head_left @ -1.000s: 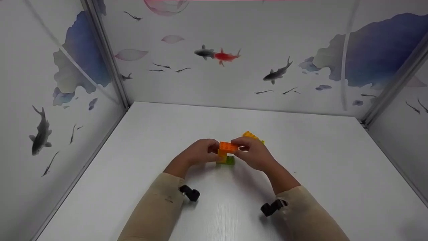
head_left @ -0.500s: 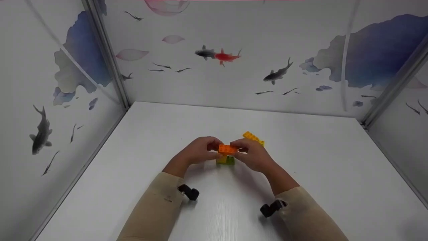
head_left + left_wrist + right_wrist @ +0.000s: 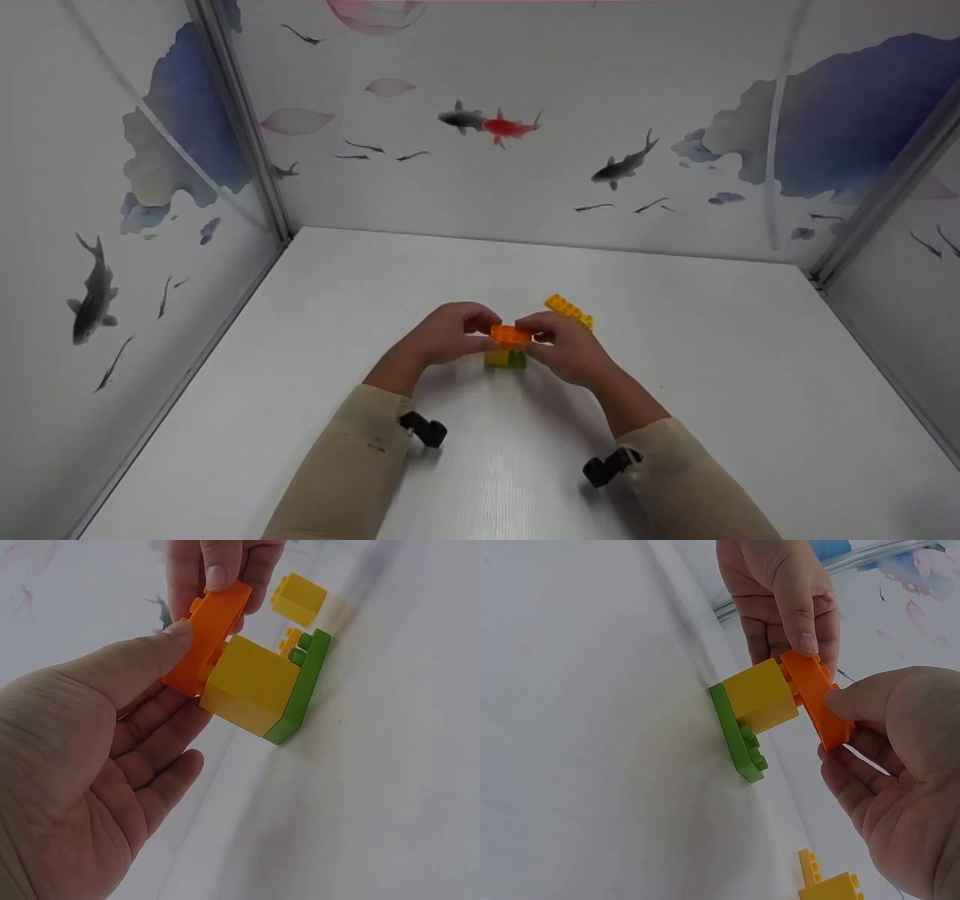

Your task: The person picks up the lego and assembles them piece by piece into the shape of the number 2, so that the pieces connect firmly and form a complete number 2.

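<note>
An orange toy building brick [image 3: 510,334] is pinched at its left end by my left hand [image 3: 454,334] and at its right end by my right hand [image 3: 566,345]. It lies across the top of a yellow brick [image 3: 251,682], tilted, with some of the yellow studs showing beneath it. That yellow brick sits on one end of a green plate brick [image 3: 735,735], whose bare studs stick out on the right side. In both wrist views the thumbs press the near face of the orange brick, and the other fingers are behind or below it.
Behind my right hand lies a yellow studded piece [image 3: 568,309] on the white table [image 3: 375,270]. In the right wrist view it appears as a yellow block [image 3: 831,888] with a thinner studded strip. Patterned white panels [image 3: 525,195] enclose the table at the back and sides.
The orange brick has shifted slightly left and lower over the yellow brick. My left hand has moved a little away from me, its thumb rising to the orange brick's edge.
</note>
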### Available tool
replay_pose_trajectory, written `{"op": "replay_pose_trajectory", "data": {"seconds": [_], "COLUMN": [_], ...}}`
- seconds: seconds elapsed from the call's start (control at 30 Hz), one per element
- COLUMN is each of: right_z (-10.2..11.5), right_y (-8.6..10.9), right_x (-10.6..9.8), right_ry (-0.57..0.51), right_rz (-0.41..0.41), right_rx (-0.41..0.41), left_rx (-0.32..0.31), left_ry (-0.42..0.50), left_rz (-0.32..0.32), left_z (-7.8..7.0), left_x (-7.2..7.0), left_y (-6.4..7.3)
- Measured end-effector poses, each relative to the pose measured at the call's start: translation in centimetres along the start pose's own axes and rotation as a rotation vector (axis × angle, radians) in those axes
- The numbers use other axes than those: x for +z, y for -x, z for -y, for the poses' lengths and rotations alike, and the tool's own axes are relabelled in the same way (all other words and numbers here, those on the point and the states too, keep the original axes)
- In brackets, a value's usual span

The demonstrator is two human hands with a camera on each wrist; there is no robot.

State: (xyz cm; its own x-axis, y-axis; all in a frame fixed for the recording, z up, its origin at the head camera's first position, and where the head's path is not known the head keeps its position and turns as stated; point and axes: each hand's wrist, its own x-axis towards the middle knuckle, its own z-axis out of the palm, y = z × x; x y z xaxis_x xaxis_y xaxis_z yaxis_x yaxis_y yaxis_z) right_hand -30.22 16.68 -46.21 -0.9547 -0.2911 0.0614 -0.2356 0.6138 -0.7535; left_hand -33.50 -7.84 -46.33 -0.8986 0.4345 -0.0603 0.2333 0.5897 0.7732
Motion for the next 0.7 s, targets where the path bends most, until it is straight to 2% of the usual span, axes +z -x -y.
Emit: {"op": "replay_pose_trajectory", "data": {"seconds": [0.17,0.33,0.47,0.7], "right_z": [-0.2,-0.27,-0.24,-0.21], "right_y": [-0.02,-0.13,-0.16,-0.16], "right_x": [0.03,0.08,0.07,0.1], "right_ry": [0.012,0.014,0.019,0.022], "right_rz": [0.002,0.009,0.01,0.011], "right_rx": [-0.033,0.01,0.054,0.051], "left_rx": [0.021,0.008,-0.011,-0.069], "left_ry": [0.01,0.011,-0.007,0.002], "left_rz": [-0.003,-0.008,-0.012,-0.014], "left_z": [0.23,0.29,0.2,0.2], "left_x": [0.0,0.08,0.16,0.17], "left_y": [0.04,0.03,-0.06,-0.36]}}
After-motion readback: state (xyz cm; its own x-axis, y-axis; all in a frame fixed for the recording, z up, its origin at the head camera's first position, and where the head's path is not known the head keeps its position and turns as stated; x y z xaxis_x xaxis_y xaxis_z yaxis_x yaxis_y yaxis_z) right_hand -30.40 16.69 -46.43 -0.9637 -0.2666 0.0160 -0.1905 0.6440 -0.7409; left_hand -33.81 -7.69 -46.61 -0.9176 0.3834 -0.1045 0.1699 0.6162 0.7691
